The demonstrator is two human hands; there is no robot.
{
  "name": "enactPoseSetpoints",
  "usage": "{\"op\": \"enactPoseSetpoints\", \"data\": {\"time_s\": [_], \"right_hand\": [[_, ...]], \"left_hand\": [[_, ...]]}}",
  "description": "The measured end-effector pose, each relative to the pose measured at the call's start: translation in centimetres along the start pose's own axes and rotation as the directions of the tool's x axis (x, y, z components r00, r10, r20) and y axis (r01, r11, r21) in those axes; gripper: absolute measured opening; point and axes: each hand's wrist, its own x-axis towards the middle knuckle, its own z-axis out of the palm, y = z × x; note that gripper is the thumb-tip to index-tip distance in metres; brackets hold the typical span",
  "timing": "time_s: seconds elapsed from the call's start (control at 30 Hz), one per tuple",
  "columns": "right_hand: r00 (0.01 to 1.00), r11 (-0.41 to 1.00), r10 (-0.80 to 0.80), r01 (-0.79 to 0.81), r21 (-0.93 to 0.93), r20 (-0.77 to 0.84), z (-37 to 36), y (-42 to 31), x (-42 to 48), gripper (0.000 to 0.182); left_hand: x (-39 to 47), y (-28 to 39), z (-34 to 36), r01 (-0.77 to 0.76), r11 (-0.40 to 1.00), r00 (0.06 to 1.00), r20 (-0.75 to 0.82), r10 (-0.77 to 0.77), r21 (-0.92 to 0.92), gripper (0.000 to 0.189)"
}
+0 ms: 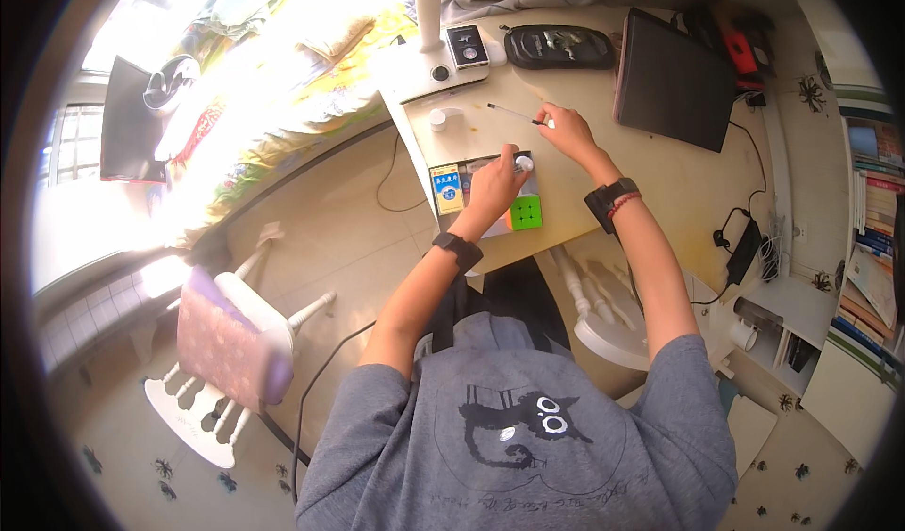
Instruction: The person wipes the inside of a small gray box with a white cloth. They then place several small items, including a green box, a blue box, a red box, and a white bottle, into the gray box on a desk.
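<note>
My right hand (565,134) holds the end of a slim pen-like stick (515,113) with a dark tip, raised over the desk. In my left hand (495,186) is a small white-capped item (524,164), held between the fingers above a shallow open box (488,233). A blue and yellow medicine carton (447,189) lies at the box's left side. At its near right corner sits a puzzle cube (526,212) with a green top face. The left hand covers part of the box's contents. A small round white container (438,120) stands beyond the box.
A white lamp base (424,71) with a dark small box (467,45) stands at the back. A black zip case (560,47) and a closed dark laptop (674,82) lie farther right. A white chair (233,347) stands left, and cables hang at the desk's right.
</note>
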Motion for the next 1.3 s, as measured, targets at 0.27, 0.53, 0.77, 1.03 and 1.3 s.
{"op": "enactPoseSetpoints", "data": {"time_s": [0.27,0.53,0.77,1.03,1.3], "right_hand": [[0.99,0.991,-0.117,0.121,-0.06,0.077,3.0,-5.0,7.0,0.019],[0.994,0.994,-0.097,0.095,0.048,0.046,2.7,-3.4,8.1,0.021],[0.999,1.0,-0.003,0.002,0.029,0.034,1.3,-0.4,8.3,0.019],[0.99,0.983,0.075,-0.094,0.158,0.123,0.7,-1.8,12.2,0.043],[0.975,0.982,0.178,-0.185,0.043,0.131,2.4,-5.1,17.2,0.07]], "left_hand": [[0.2,0.8,1.0,0.104,0.991,0.987,-0.118,-0.113,-0.079,0.037],[-0.7,1.4,0.2,0.213,0.971,0.973,-0.064,-0.221,-0.109,0.036],[-5.0,0.5,-2.0,0.168,0.984,0.985,0.043,-0.166,-0.061,0.022],[-11.5,-1.3,-7.0,0.18,0.98,0.981,0.06,-0.185,0.087,0.018],[-11.3,-0.8,-4.1,-0.128,0.986,0.99,0.079,0.12,0.11,0.026]]}}
